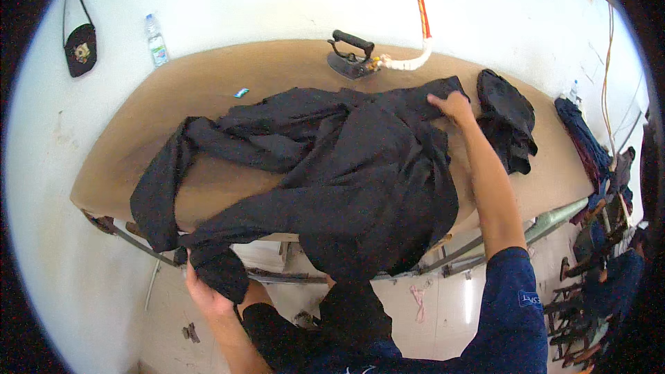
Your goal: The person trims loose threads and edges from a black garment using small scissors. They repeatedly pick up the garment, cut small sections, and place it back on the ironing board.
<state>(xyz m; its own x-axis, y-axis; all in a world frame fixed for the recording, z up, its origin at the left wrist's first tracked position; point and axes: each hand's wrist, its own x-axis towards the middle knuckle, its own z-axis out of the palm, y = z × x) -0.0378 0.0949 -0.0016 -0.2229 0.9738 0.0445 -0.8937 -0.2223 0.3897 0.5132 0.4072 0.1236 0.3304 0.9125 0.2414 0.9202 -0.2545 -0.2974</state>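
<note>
A black garment (346, 173) lies loosely spread and creased across the brown padded ironing table (111, 145). Two long narrow parts of it reach to the left, and its lower edge hangs over the front of the table. My left hand (208, 292) is closed on the end of one long part, below the front left edge; the dark cloth hides some of its fingers. At the far right end of the garment, my right hand (451, 105) grips the black cloth, thumb on top. Whether it is a shirt or trousers I cannot tell.
An iron (350, 59) with a white-wrapped cord rests at the table's back edge. Another bunched black garment (504, 114) lies right of my right hand. A small packet (241, 93) is at the back left, near a plastic bottle (156, 43). Other people (616, 284) are at the far right.
</note>
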